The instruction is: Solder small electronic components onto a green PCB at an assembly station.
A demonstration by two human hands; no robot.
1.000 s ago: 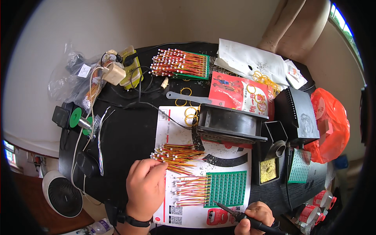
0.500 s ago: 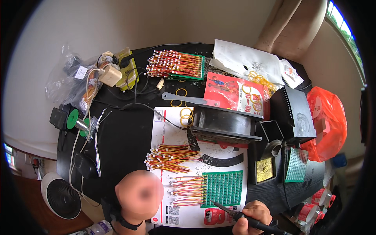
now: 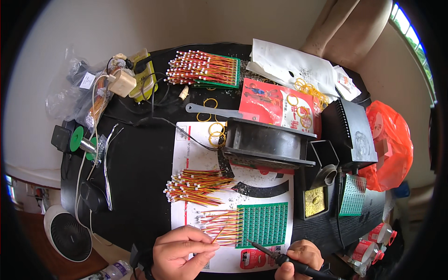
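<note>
My left hand is at the near table edge, fingers pinched on a thin red-and-yellow wire lead beside the green circuit board. Several such leads stick out of that board's left side. My right hand grips a black soldering iron, its tip lying at the board's lower edge. A loose bundle of the same wire leads lies on the white sheet just beyond my left hand.
A black fume fan stands behind the board. To its right sit a soldering stand with brass tip cleaner and a small green board. A finished wired board, rubber bands, a red packet, a solder spool and an orange bag lie around.
My left hand left the loose bundle, drew back toward me, and now pinches a single lead at the board's left edge. The soldering iron tip has moved in to the board.
</note>
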